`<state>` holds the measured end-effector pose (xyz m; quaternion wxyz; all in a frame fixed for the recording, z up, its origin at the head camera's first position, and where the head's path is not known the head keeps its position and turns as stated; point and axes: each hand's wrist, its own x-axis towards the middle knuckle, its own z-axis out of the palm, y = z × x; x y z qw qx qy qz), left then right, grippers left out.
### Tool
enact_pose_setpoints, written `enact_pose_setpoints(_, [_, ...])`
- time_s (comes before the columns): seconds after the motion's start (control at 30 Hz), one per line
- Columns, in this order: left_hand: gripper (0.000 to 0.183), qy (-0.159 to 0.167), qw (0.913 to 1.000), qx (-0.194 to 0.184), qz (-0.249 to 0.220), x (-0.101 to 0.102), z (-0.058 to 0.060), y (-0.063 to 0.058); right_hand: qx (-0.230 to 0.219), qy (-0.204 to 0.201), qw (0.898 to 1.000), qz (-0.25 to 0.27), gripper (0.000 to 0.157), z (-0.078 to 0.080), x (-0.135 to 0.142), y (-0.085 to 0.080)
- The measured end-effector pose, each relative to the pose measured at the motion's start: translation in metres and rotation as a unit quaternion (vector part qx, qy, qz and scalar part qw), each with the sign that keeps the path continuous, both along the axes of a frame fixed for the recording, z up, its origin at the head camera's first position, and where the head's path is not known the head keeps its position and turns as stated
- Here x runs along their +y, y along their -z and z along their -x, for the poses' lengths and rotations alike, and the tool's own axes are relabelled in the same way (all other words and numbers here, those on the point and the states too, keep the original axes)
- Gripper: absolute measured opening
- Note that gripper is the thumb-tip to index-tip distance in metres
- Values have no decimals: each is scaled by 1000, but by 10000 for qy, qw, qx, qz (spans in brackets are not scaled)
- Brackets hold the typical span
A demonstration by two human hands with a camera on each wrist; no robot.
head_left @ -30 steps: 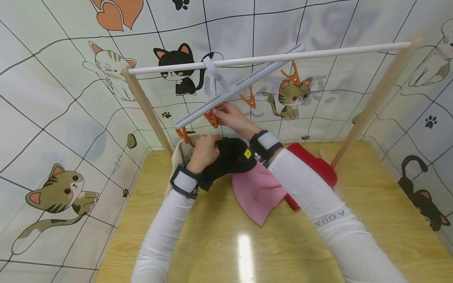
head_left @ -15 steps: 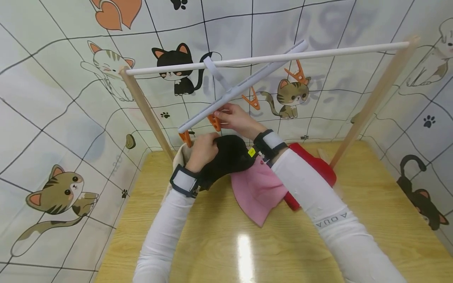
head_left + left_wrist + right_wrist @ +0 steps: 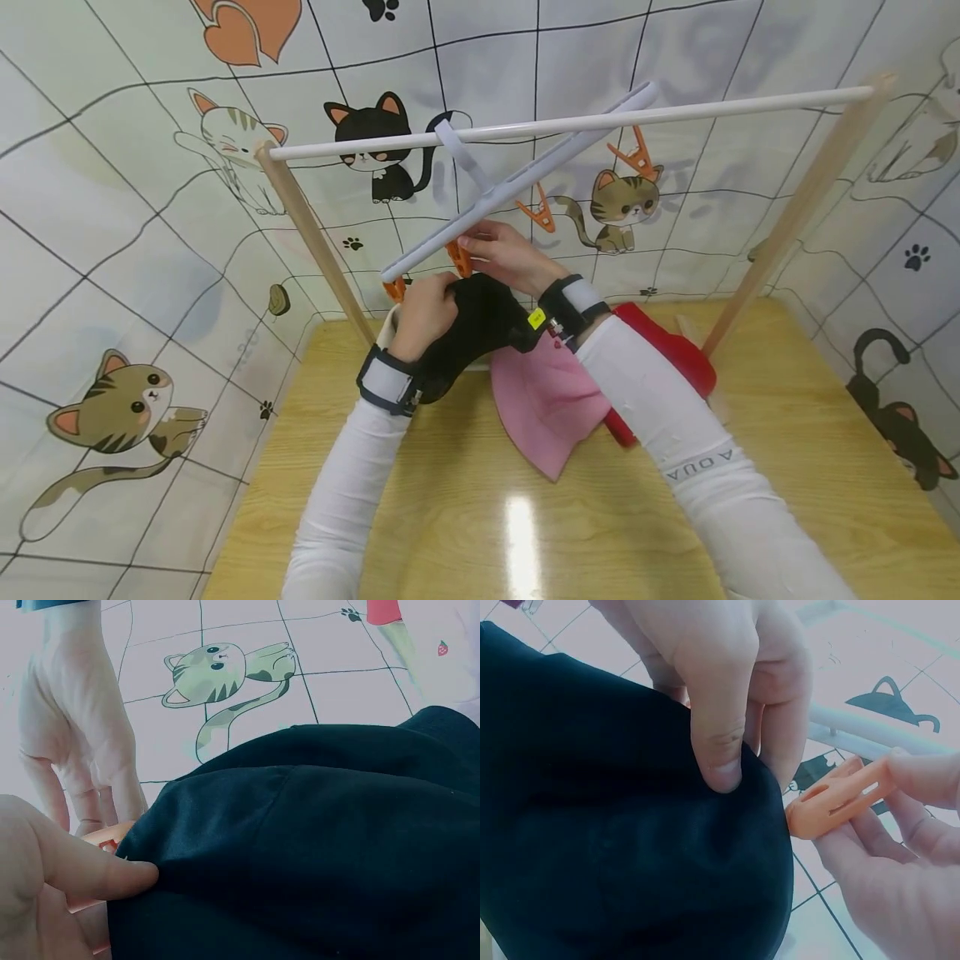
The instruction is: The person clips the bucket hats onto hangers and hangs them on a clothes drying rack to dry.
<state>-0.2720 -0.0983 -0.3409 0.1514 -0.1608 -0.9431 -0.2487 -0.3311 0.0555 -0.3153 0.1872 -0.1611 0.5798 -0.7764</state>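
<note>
My left hand [image 3: 425, 318] pinches the edge of a black cloth hat [image 3: 480, 321], thumb on the near side in the right wrist view. The hat hangs below a pale lilac hanger [image 3: 517, 183]. My right hand [image 3: 513, 257] pinches an orange clothespin [image 3: 847, 796] between thumb and fingers. In the right wrist view the clothespin's tip is right at the hat's rounded edge. Another orange clip [image 3: 394, 289] at the hanger's left end is partly behind my left hand, above some cream cloth [image 3: 387, 327] mostly hidden by that hand and the hat.
The hanger hooks over a white rail [image 3: 690, 112] on wooden posts [image 3: 795, 217]. Two more orange clips [image 3: 538, 210] dangle from its right half. A pink hat [image 3: 547, 400] and a red cloth item [image 3: 663, 346] lie on the wooden table [image 3: 480, 517], before a cat-print wall.
The black hat's edge and my left hand have risen slightly toward the clothespin. The hanger and my right hand have shifted a little to the right.
</note>
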Motion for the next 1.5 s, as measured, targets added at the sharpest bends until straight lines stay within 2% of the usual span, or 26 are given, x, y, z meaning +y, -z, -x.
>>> enact_pose_setpoints(0.13, [22,-34,10000,32,-14,-1,0,0,-80,80,9999,120,19,0,-2,1])
enact_pose_setpoints(0.43, [21,-141,9996,-187,-125,1,0,-2,-131,266,9992,285,9,-1,-6,-1])
enact_pose_setpoints(0.63, [20,-115,9993,92,-356,-1,1,-5,-101,337,9992,215,9,-1,-5,-1])
enact_pose_setpoints(0.9, [22,-145,9970,486,-580,-6,2,-10,118,184,9997,-78,6,-1,-1,-4])
enact_pose_setpoints(1.17, [21,-86,9967,496,-641,-7,3,-13,142,74,9999,-50,8,0,1,-3])
enact_pose_setpoints(1.37, [21,-36,9970,417,-653,-7,1,-11,235,-2,9997,-89,23,-3,5,2])
enact_pose_setpoints(1.5, [21,-90,9975,375,-593,-6,-1,-7,451,-12,9987,-235,29,-5,10,5])
